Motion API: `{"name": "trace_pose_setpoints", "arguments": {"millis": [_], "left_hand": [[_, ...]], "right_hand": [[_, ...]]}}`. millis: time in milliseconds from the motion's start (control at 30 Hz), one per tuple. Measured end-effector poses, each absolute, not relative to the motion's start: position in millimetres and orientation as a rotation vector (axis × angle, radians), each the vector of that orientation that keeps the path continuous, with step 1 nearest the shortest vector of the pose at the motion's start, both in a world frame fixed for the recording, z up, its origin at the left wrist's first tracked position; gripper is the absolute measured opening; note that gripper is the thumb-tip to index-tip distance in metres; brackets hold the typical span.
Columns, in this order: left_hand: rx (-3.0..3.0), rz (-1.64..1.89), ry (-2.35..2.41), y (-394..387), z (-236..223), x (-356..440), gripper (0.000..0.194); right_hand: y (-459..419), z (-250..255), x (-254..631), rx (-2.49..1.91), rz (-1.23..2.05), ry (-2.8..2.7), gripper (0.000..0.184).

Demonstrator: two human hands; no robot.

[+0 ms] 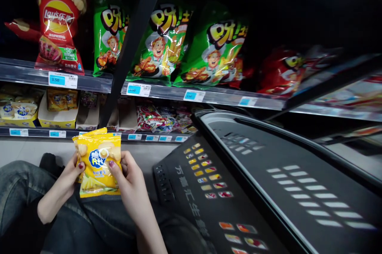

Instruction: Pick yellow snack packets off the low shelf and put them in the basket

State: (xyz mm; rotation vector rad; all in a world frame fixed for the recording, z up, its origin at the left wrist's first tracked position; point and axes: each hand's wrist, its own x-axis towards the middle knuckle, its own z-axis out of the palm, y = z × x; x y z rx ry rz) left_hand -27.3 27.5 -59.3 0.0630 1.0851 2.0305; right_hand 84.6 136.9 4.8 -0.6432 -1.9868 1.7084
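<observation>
I hold a small yellow snack packet point(97, 164) upright in front of my knees with both hands. My left hand point(67, 180) grips its left edge, thumb on the front. My right hand point(127, 176) pinches its right edge, thumb on the front too. A second yellow packet seems to sit just behind the first; only its top edge shows. I am crouched low, with my jeans point(20, 190) under the hands.
Store shelves stand ahead: a red Lay's bag point(58, 27) and green chip bags point(158, 45) on the upper shelf point(89, 83), boxed yellow snacks point(56, 106) and packets below. A dark plastic crate or basket point(268, 182) fills the right foreground.
</observation>
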Motion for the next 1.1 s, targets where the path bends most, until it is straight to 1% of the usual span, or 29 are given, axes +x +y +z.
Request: {"name": "trace_pose_setpoints", "arguments": {"millis": [167,267,333,400,500,600,700,800,933,1033,1100], "left_hand": [[-0.040,2.011,1.054,26.6,-53.3,-31.5,0.055],[-0.097,2.005,1.015,24.9,-43.6,-34.5,0.047],[-0.114,2.014,0.991,22.4,-37.8,-37.3,0.040],[-0.154,2.050,0.967,19.4,-34.4,-40.9,0.032],[-0.214,2.081,0.946,16.3,-33.0,-46.2,0.026],[-0.260,2.102,0.941,15.0,-32.8,-48.8,0.022],[-0.323,2.132,0.887,13.3,-32.0,-48.4,0.019],[-0.320,2.132,0.795,9.6,-31.3,-47.9,0.020],[-0.092,2.092,0.661,5.1,-31.7,-49.6,0.018],[0.052,2.077,0.594,3.8,-34.0,-52.0,0.019],[0.109,2.062,0.555,3.0,-36.6,-53.4,0.019]], "right_hand": [[140.7,11.7,88.0,-0.559,1.989,-1.697,0.017],[146.4,13.2,88.3,-0.497,2.182,-1.384,0.024],[149.8,12.2,88.2,-0.437,2.331,-1.158,0.020],[151.7,10.5,88.2,-0.302,2.532,-0.945,0.015],[151.1,8.1,88.9,-0.055,2.833,-0.709,0.020],[148.8,6.3,89.9,0.222,3.004,-0.518,0.017],[147.9,5.3,90.3,0.409,3.027,-0.423,0.019],[149.0,6.3,90.4,0.394,2.999,-0.379,0.018],[153.2,7.6,90.5,0.278,2.952,-0.261,0.014],[157.7,5.4,90.6,0.094,2.861,-0.083,0.008],[160.3,3.3,90.8,-0.015,2.818,0.015,0.009]]}}
